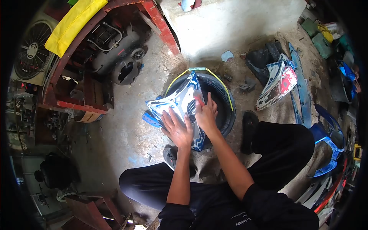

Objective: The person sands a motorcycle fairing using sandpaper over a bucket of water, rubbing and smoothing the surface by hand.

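centre of frame: a blue-and-white fairing panel [180, 105] lies across a black tyre [226, 111]. left hand [177, 128] lies flat on the panel's lower half, fingers spread, panel under the fingertips. right hand [206, 115] just right of it, fingers pinching a small red tool [199, 100] against the panel surface. a second fairing piece [276, 82] sits on the floor, right of centre.

Concrete floor [126, 134] littered with workshop items: a yellow cloth [73, 25] draped over a red metal frame [153, 19]; a fan [32, 51] at far left; a red-and-white panel [278, 84] and blue plastic panels [326, 149] at right; a black sandal [250, 128] nearby.
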Demonstrator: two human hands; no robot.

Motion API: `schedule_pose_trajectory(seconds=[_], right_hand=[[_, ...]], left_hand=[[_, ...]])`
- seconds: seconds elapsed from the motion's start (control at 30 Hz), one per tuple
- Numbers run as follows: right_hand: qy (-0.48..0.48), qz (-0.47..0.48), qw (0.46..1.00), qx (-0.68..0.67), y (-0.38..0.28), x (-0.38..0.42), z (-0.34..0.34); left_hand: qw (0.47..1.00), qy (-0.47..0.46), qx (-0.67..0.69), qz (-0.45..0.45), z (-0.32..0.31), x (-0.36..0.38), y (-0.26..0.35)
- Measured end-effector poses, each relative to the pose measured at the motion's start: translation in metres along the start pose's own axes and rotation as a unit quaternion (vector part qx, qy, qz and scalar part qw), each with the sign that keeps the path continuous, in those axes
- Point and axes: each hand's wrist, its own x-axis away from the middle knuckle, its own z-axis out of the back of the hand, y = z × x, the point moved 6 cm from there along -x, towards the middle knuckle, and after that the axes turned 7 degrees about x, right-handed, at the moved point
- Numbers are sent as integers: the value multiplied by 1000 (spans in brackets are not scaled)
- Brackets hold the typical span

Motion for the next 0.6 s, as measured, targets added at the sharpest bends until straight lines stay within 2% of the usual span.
schedule_pose_trajectory(seconds=[0.07,0.13,0.23,0.4,0.47,0.6], right_hand=[[1,16,1000,20,3,16,6],[-43,72,988,129,4,50,11],[-54,101,981,158,6,106,27],[-38,123,974,189,1,88,32],[28,128,972,197,-1,58,19],[21,119,976,181,-7,24,11]], left_hand=[[1000,3,3,-2,0,-2,2],[1000,3,1,6,0,-2,2],[1000,3,-1,1,0,-1,1],[1000,3,0,-2,-1,-1,1],[1000,6,2,-4,2,-2,2],[1000,5,0,1,2,0,2]])
